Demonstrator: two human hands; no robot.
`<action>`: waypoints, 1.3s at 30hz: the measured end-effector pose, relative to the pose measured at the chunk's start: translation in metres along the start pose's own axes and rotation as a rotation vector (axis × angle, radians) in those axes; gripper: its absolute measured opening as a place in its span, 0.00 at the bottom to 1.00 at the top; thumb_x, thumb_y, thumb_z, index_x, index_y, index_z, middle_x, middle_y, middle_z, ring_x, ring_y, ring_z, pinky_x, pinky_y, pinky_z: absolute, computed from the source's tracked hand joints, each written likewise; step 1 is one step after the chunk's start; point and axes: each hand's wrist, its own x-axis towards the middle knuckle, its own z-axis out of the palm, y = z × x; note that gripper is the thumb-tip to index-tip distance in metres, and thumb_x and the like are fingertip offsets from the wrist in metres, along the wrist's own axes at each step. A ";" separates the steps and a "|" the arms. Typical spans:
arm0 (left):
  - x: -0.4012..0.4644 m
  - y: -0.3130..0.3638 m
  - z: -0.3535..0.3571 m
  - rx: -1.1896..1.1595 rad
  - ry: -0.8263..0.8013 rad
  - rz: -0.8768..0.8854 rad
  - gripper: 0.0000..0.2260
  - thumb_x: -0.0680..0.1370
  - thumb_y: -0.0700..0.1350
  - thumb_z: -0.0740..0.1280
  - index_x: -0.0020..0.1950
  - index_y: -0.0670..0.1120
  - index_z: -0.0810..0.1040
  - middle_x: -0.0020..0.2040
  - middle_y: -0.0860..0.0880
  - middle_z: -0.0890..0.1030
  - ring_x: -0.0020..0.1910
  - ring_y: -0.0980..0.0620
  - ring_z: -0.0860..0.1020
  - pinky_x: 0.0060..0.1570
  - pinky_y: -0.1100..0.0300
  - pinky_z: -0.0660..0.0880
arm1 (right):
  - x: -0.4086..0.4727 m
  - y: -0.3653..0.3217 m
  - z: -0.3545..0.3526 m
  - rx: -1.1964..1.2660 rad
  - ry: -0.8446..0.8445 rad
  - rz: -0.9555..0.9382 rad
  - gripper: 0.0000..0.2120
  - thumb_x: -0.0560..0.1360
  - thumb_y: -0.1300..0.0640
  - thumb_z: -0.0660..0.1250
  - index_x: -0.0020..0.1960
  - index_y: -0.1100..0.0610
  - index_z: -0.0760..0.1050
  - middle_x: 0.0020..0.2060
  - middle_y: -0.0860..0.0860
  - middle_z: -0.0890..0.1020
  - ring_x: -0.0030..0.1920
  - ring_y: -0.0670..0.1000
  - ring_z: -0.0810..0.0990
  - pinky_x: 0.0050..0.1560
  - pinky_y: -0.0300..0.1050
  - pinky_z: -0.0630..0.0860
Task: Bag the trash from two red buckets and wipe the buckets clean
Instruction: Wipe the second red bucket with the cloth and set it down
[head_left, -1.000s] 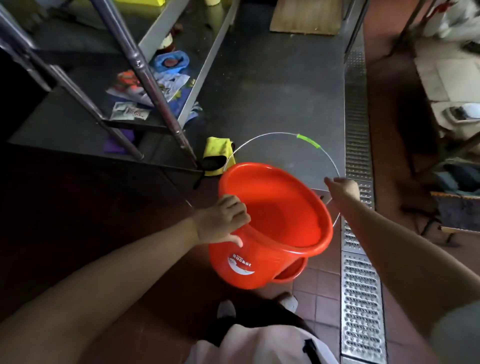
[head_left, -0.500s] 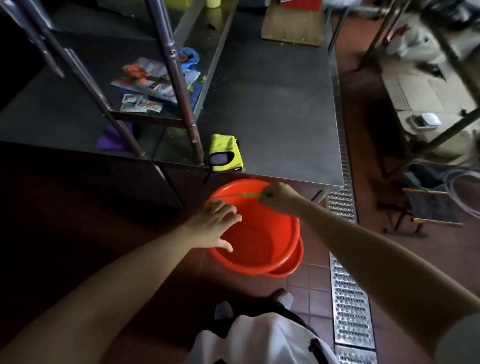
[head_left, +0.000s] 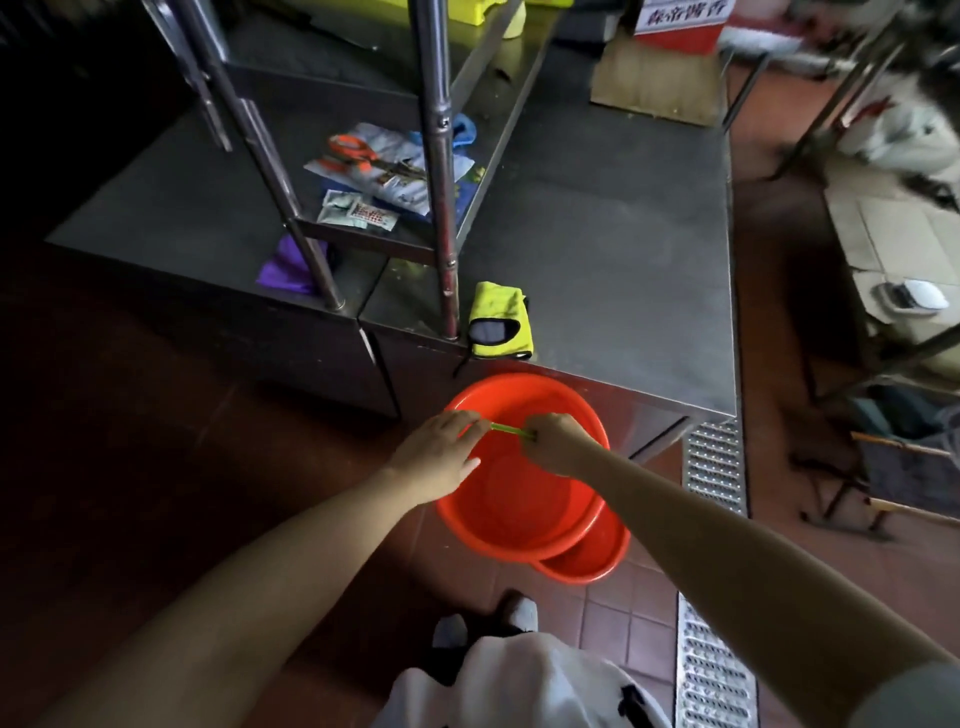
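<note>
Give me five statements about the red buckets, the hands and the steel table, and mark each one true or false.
1. The right hand grips the green handle grip over the upper red bucket. True.
2. The upper red bucket is full of trash. False: its inside looks empty.
3. A second red bucket shows below the upper one, under its right edge. True.
4. The yellow cloth lies inside the bucket. False: it lies on the steel table, near its front edge.
5. The left hand holds the orange scissors. False: the scissors lie on the shelf; the left hand is at the bucket's rim.
</note>
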 end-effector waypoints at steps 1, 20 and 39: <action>0.005 0.002 -0.002 -0.038 0.013 -0.054 0.21 0.77 0.48 0.69 0.68 0.43 0.71 0.65 0.43 0.74 0.64 0.43 0.73 0.64 0.49 0.71 | 0.004 0.001 -0.001 0.003 0.010 -0.010 0.09 0.78 0.57 0.62 0.49 0.58 0.80 0.45 0.58 0.83 0.47 0.60 0.82 0.42 0.46 0.72; -0.015 -0.070 0.058 -0.040 -0.255 -0.123 0.08 0.81 0.43 0.59 0.60 0.47 0.73 0.53 0.49 0.75 0.54 0.47 0.76 0.51 0.52 0.74 | 0.044 -0.025 0.099 -0.023 -0.025 -0.005 0.09 0.81 0.54 0.59 0.55 0.55 0.76 0.52 0.54 0.80 0.50 0.60 0.82 0.40 0.48 0.74; 0.021 -0.203 0.300 -0.307 -0.327 -0.124 0.07 0.78 0.39 0.63 0.52 0.44 0.79 0.48 0.45 0.76 0.50 0.42 0.75 0.45 0.48 0.75 | 0.185 0.017 0.323 0.061 0.052 0.215 0.07 0.79 0.59 0.63 0.56 0.56 0.76 0.53 0.53 0.79 0.57 0.59 0.77 0.42 0.49 0.73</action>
